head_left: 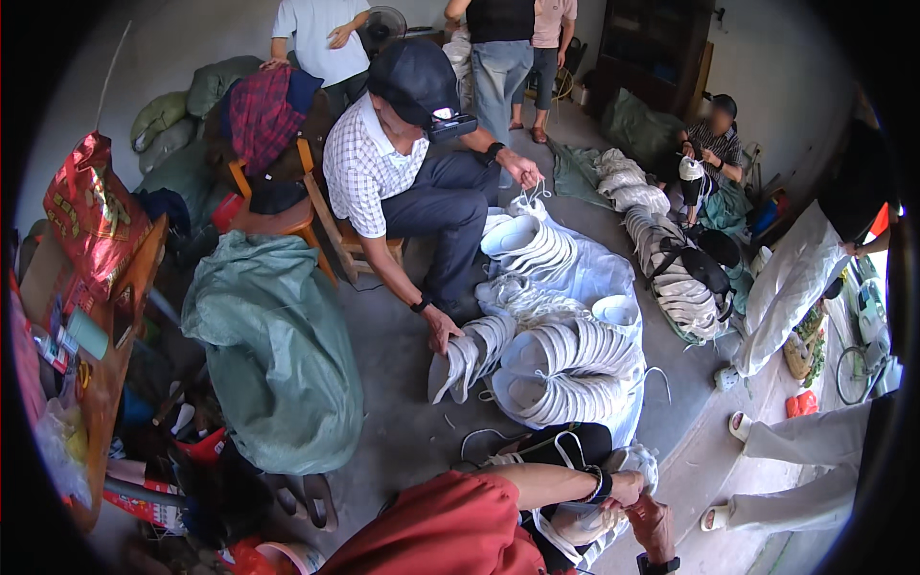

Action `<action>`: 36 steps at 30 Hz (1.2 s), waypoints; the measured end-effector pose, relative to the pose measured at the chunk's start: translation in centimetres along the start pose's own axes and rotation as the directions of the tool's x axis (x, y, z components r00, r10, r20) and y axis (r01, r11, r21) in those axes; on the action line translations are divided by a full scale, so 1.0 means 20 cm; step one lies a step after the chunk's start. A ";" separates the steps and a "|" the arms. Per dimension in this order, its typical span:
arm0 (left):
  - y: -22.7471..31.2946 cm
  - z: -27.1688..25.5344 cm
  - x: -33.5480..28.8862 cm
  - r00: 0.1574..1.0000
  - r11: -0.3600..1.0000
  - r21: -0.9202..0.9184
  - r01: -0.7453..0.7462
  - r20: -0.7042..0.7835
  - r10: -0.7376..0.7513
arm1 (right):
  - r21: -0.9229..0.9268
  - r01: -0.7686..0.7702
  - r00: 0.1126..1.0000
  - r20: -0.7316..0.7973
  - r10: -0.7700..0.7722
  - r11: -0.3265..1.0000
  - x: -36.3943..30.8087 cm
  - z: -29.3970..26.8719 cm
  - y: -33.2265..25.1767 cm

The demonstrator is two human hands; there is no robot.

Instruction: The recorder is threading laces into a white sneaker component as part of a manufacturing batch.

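Note:
My left hand (pixel 625 487), below a red sleeve and dark bracelets, is closed just above a white laced shoe upper (pixel 585 525). My right hand (pixel 652 525), with a dark watch at the wrist, meets it fingertip to fingertip. Both sets of fingers are pinched together; what lies between them is too small to make out. Loose white laces (pixel 567 450) hang over dark cloth near my lap. Beyond my hands, nested rows of white shoe uppers (pixel 575 369) lie on a pale plastic sheet (pixel 618 273).
Across from me a seated person in a checked shirt (pixel 359 177) touches a row of uppers and lifts a lace. A green sack (pixel 273 345) lies left, near a wooden table (pixel 107 422). Another person (pixel 714 158) sits far right by more stacks. Someone in pale trousers (pixel 800 470) stands right.

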State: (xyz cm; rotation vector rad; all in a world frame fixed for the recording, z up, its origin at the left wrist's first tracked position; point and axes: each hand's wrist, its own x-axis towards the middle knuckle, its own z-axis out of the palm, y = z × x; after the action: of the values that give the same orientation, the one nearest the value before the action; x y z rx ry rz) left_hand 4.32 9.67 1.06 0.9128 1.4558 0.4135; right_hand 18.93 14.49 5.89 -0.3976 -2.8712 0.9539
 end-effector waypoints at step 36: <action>-0.24 -0.06 -0.87 0.575 0.645 -0.384 -0.661 -0.811 0.106 | 0.877 -0.152 0.988 0.131 0.077 0.455 0.12 0.26 -0.23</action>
State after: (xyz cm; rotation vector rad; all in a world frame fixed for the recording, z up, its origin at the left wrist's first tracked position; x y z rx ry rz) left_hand -0.34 -5.72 9.27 0.4683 1.5806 1.7456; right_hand 14.81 8.50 4.49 -0.4247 -1.9242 2.3145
